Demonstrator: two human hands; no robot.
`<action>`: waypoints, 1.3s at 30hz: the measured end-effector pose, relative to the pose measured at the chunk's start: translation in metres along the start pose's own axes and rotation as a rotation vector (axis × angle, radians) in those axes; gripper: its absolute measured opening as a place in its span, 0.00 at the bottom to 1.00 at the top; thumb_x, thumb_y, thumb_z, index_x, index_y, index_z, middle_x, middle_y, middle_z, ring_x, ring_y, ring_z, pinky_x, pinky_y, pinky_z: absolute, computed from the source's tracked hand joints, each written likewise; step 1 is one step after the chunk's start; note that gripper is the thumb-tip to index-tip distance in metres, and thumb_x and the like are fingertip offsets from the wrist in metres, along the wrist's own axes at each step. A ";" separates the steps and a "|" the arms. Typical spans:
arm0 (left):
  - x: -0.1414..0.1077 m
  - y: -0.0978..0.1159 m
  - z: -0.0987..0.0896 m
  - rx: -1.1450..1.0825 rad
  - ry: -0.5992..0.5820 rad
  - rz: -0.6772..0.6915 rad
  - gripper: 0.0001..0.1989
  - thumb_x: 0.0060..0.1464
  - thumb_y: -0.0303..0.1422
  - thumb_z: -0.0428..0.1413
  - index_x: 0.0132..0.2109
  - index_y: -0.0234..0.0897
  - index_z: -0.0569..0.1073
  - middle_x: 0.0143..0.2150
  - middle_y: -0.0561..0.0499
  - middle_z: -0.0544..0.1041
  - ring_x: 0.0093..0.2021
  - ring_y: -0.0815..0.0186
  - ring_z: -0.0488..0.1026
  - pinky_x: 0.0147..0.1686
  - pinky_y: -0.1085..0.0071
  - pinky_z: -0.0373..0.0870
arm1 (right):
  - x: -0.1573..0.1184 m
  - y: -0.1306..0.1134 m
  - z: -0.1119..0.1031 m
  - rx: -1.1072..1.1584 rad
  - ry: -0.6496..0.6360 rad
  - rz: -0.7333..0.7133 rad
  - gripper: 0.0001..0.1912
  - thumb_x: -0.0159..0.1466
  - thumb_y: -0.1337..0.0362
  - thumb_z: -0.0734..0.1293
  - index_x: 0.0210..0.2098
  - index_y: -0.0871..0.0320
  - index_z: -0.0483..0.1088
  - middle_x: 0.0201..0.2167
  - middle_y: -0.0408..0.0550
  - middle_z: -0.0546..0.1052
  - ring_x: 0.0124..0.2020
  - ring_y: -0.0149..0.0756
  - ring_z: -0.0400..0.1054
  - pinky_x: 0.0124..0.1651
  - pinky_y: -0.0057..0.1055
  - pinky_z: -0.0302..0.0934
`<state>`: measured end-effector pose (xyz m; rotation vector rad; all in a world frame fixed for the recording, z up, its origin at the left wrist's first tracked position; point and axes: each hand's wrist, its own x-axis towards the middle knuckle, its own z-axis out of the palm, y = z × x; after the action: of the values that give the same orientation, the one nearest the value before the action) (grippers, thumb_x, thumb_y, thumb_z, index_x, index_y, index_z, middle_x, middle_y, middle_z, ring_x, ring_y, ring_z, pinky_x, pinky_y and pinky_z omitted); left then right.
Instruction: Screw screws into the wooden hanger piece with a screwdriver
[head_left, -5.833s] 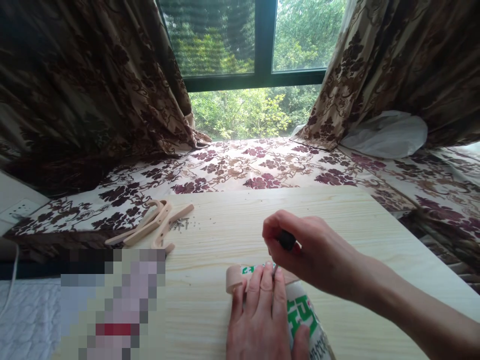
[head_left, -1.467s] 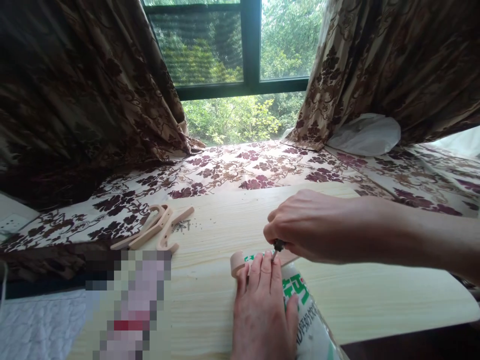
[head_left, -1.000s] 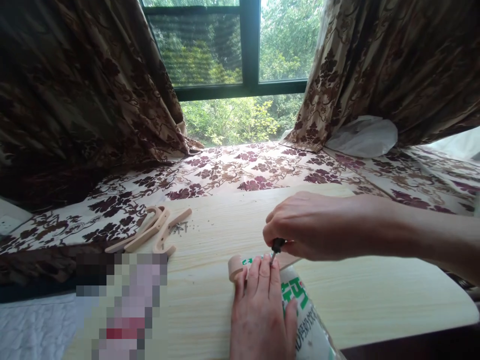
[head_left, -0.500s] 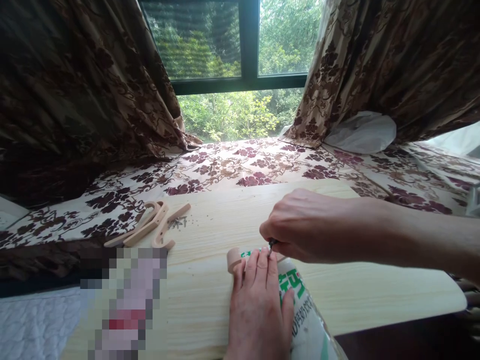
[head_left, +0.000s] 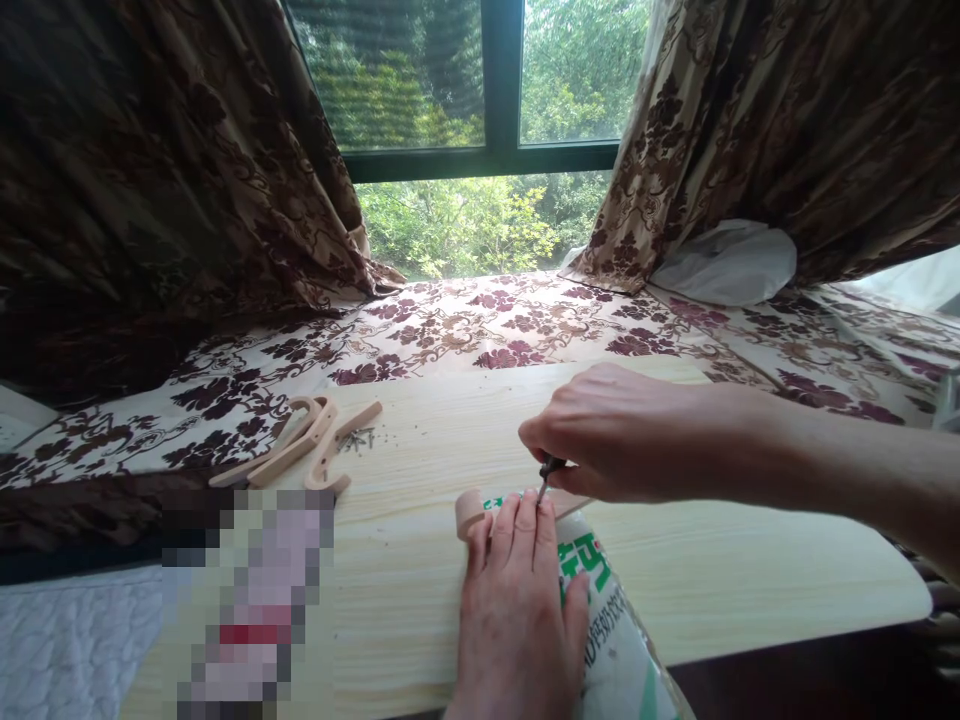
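Observation:
My right hand [head_left: 592,435] is closed around a small screwdriver [head_left: 551,466] with a dark handle. Its thin metal shaft points down at a pale curved wooden piece [head_left: 470,513], right by my left fingertips. The handle is mostly hidden in my fist. My left hand [head_left: 517,600] lies over the wooden piece, fingers close together, pressing and steadying it on a white plastic package [head_left: 600,620] with green lettering. Those fingers cover the middle of the piece; its rounded end sticks out at the left and its other end passes under my right hand.
More curved wooden pieces [head_left: 307,445] lie on the pale board [head_left: 420,600] at the left, next to small screws [head_left: 364,438]. A blurred-out area covers the lower left. Behind are floral cloth [head_left: 480,330], curtains, a window and a white plastic bag [head_left: 731,262].
My right hand has risen slightly, showing more of the screwdriver's handle and shaft above the wooden piece. My left hand stays in place. The camera view has shifted a little.

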<state>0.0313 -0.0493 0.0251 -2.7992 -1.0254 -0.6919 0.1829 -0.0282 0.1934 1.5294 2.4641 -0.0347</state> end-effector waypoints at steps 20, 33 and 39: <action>-0.001 0.000 0.001 0.000 0.051 -0.002 0.25 0.62 0.43 0.39 0.58 0.33 0.66 0.58 0.50 0.69 0.58 0.60 0.65 0.54 0.59 0.61 | -0.003 0.011 0.002 0.156 0.003 -0.035 0.05 0.55 0.71 0.64 0.29 0.54 0.67 0.20 0.37 0.66 0.20 0.26 0.51 0.22 0.26 0.43; -0.002 0.000 0.001 0.033 0.050 0.010 0.25 0.61 0.43 0.41 0.57 0.33 0.66 0.57 0.51 0.70 0.58 0.60 0.65 0.54 0.59 0.61 | -0.004 0.007 -0.004 -0.026 -0.063 -0.073 0.07 0.56 0.73 0.64 0.28 0.54 0.69 0.25 0.41 0.73 0.21 0.29 0.55 0.23 0.29 0.43; -0.001 -0.003 0.001 0.066 0.084 0.050 0.25 0.60 0.44 0.42 0.56 0.33 0.68 0.56 0.50 0.71 0.56 0.61 0.66 0.52 0.61 0.60 | 0.003 -0.002 0.002 -0.070 -0.061 0.005 0.13 0.61 0.65 0.62 0.21 0.56 0.66 0.16 0.43 0.67 0.16 0.29 0.47 0.21 0.31 0.40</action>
<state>0.0291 -0.0471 0.0240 -2.7045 -0.9430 -0.7491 0.1804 -0.0267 0.1906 1.4835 2.3883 0.0049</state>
